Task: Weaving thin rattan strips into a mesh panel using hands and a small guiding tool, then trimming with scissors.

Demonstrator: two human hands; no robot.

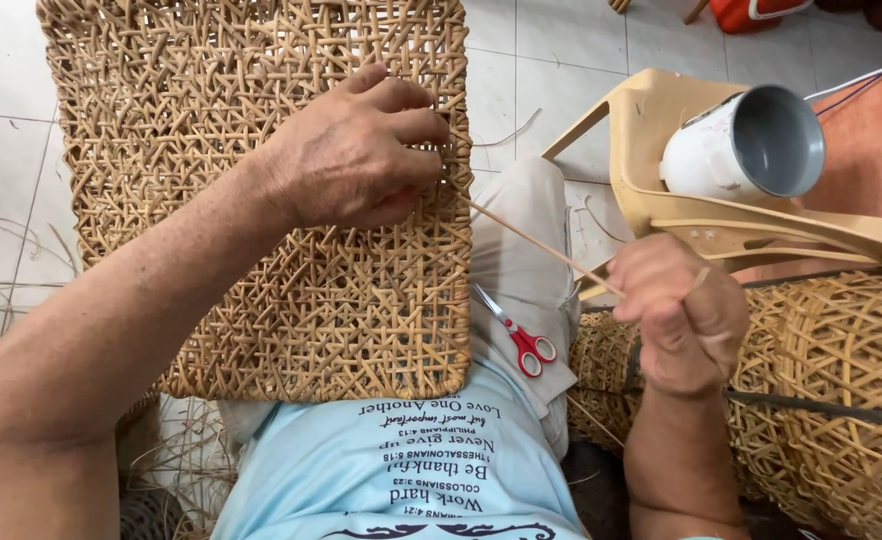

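Left hand point(356, 155) curled on right edge of woven rattan panel point(261, 200), fingertips pinching weave where thin rattan strip point(541, 248) enters; right hand point(683, 312) fisted around strip's other end, strip taut between hands; panel propped on lap, tilted over tiled floor point(551, 40); red-handled scissors point(521, 335) on thigh just beside panel's lower right corner; woven baskets point(841, 380) right of right hand; metal cup point(746, 145) lying on tan plastic chair point(661, 200) above.
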